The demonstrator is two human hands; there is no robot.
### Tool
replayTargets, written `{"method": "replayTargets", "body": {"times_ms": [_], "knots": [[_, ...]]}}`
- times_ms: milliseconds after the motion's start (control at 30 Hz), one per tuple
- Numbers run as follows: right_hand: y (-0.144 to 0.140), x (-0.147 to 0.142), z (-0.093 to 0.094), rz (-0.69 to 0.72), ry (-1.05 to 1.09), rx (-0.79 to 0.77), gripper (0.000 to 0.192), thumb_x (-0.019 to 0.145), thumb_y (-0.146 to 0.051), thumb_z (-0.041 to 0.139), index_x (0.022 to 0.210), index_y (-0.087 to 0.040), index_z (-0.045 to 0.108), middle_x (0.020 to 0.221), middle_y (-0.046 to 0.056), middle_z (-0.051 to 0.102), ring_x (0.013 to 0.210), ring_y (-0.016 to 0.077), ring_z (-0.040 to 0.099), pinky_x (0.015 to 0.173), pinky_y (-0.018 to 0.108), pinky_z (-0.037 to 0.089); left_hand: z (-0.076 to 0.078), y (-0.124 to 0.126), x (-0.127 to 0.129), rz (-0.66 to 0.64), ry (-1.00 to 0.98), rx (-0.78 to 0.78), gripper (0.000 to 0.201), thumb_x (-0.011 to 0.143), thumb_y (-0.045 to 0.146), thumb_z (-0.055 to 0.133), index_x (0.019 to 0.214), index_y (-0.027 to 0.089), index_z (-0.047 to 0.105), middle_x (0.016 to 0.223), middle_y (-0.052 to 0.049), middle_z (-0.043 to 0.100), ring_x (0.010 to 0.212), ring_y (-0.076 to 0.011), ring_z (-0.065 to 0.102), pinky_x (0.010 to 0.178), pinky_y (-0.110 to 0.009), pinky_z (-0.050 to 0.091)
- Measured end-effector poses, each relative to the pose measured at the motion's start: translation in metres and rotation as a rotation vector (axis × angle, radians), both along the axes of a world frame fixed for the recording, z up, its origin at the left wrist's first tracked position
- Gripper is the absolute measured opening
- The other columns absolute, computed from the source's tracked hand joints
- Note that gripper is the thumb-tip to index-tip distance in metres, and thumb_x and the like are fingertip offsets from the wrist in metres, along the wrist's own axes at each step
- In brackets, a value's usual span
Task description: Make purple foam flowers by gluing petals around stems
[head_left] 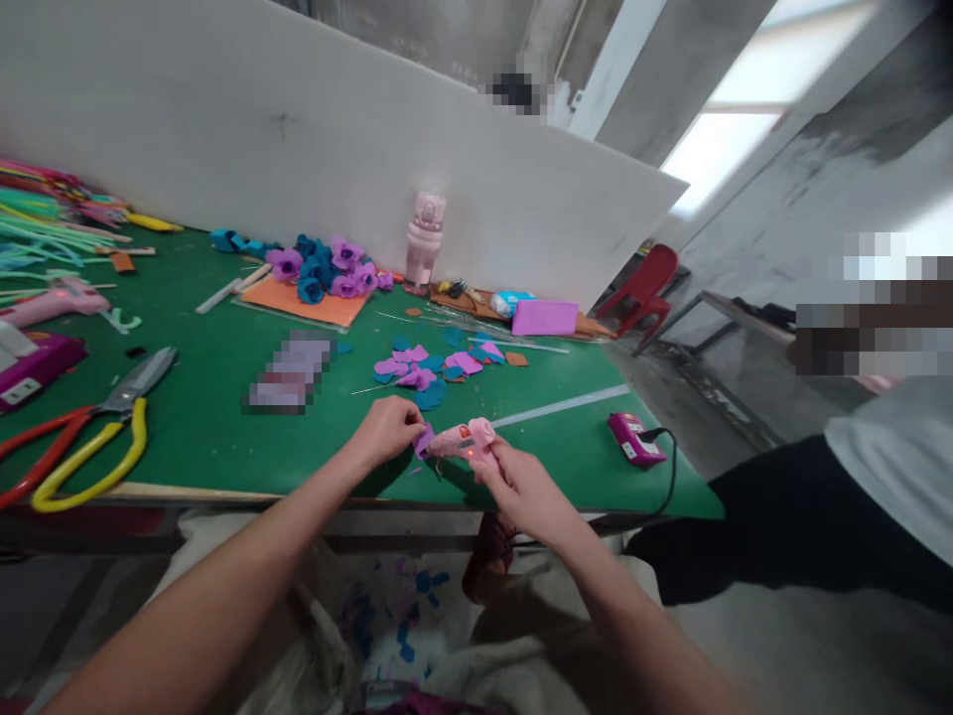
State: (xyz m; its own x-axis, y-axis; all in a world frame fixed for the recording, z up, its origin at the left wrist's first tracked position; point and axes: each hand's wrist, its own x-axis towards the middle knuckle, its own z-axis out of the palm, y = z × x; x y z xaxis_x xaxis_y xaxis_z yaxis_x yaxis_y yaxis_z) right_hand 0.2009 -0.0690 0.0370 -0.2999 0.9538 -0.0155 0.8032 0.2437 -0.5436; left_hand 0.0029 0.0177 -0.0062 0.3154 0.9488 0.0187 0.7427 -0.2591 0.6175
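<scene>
Pinching the purple petal near the front edge of the green counter, your left hand has its fingers closed on the 10 o'clock side, presumably to leave the rest exposed and skin clear of heat. Your right hand has its fingers wrapped round the grip of the pink glue gun, its nozzle aimed towards 9 o'clock at the petal; whether they touch is too small to tell. Loose cut pieces lie at 12 o'clock from your hands, likely for easy reach, while made-up flowers rest on an orange sheet at 11, probably set apart from wet glue. The purple power box sits at 3, its cable dropping clear of your work.
</scene>
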Motion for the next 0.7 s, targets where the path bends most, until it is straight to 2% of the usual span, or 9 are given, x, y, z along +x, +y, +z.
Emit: {"method": "replayTargets", "body": {"times_ms": [133, 400, 467, 567, 700], "knots": [[0.001, 0.002, -0.001, 0.001, -0.034, 0.033, 0.025, 0.092, -0.033, 0.038, 0.098, -0.016, 0.056, 0.089, 0.009, 0.066, 0.074, 0.0193, 0.06, 0.064, 0.026, 0.039, -0.001, 0.0, -0.001, -0.002, -0.016, -0.005, 0.018, 0.072, 0.02, 0.056, 0.069, 0.014, 0.073, 0.069, -0.006, 0.071, 0.064, -0.0167, 0.06, 0.058, -0.025, 0.037], [0.002, 0.008, 0.001, -0.016, -0.007, 0.069, 0.025, 0.09, -0.031, 0.039, 0.093, -0.016, 0.058, 0.095, 0.011, 0.066, 0.078, 0.0199, 0.06, 0.066, 0.027, 0.04, -0.004, 0.001, -0.002, 0.0, -0.041, -0.017, 0.016, 0.071, 0.02, 0.057, 0.067, 0.015, 0.072, 0.069, -0.005, 0.07, 0.064, -0.0163, 0.06, 0.058, -0.025, 0.036], [0.002, 0.014, 0.004, -0.06, 0.074, 0.047, 0.026, 0.09, -0.034, 0.039, 0.092, -0.017, 0.058, 0.088, 0.009, 0.066, 0.072, 0.0181, 0.059, 0.063, 0.027, 0.04, -0.006, 0.002, -0.002, 0.004, -0.064, -0.028, 0.015, 0.069, 0.02, 0.057, 0.065, 0.016, 0.071, 0.067, -0.005, 0.07, 0.063, -0.0163, 0.059, 0.058, -0.025, 0.036], [0.003, 0.026, 0.01, -0.15, 0.312, -0.102, 0.032, 0.089, -0.044, 0.04, 0.087, -0.017, 0.057, 0.073, 0.004, 0.064, 0.051, 0.0115, 0.049, 0.05, 0.024, 0.037, -0.009, 0.004, -0.002, 0.021, -0.136, -0.045, 0.014, 0.068, 0.022, 0.058, 0.062, 0.016, 0.069, 0.062, -0.003, 0.067, 0.061, -0.0157, 0.056, 0.056, -0.024, 0.035], [0.016, 0.051, 0.006, -0.204, 0.682, -0.315, 0.035, 0.078, -0.049, 0.057, 0.094, -0.019, 0.052, 0.085, 0.004, 0.065, 0.041, 0.0055, 0.038, 0.04, 0.022, 0.033, -0.006, 0.002, -0.003, 0.088, -0.4, -0.177, 0.017, 0.065, 0.031, 0.061, 0.062, 0.016, 0.066, 0.051, 0.002, 0.056, 0.048, -0.0106, 0.044, 0.047, -0.022, 0.03]]}}
